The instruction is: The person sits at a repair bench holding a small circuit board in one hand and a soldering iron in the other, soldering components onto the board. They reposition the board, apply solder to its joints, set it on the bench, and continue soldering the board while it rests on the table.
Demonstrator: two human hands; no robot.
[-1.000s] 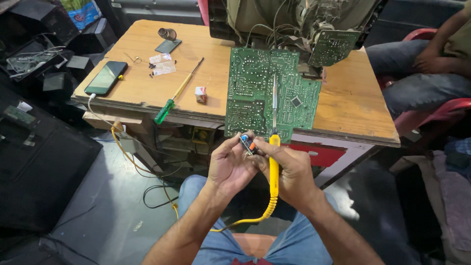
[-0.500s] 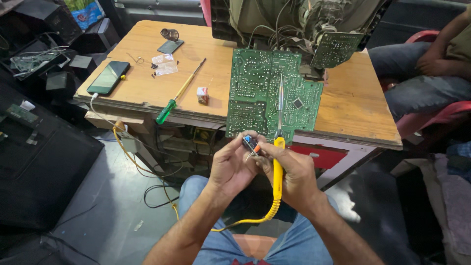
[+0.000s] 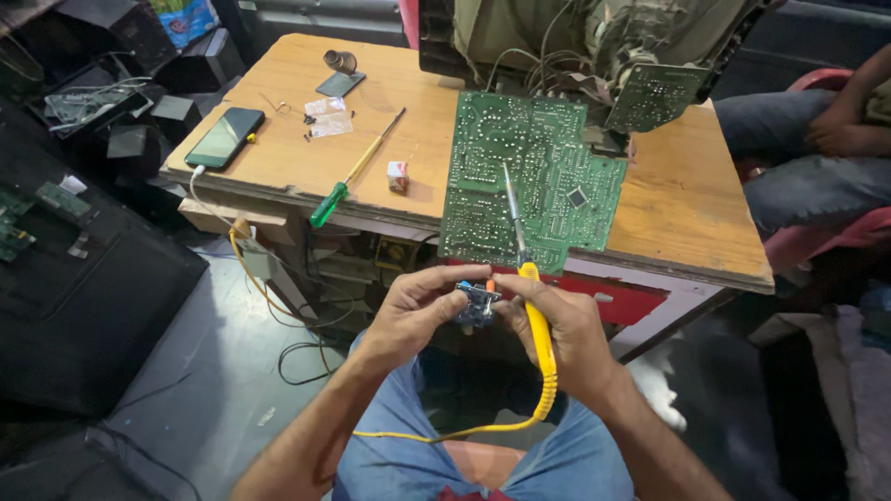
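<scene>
My left hand (image 3: 418,311) and my right hand (image 3: 561,325) meet over my lap, below the table's front edge. Between their fingertips sits a small blue electronic part (image 3: 476,303); both hands pinch it. My right hand also grips a soldering iron with a yellow handle (image 3: 536,320), its metal tip pointing up across the large green circuit board (image 3: 529,181). That board lies on the wooden table (image 3: 668,204) and overhangs the front edge. The iron's yellow cord (image 3: 483,429) loops down over my blue-jeaned legs.
A green-handled screwdriver (image 3: 353,172), a small box (image 3: 397,176), a phone (image 3: 224,136) on a cable and small parts lie on the table. An opened television chassis (image 3: 594,37) stands at the back. Another person's leg and arm (image 3: 817,148) sit at right. Dark electronics crowd the floor at left.
Both hands have stayed together on the small part below the table edge. The soldering iron's tip has tilted slightly; the view has shifted a little.
</scene>
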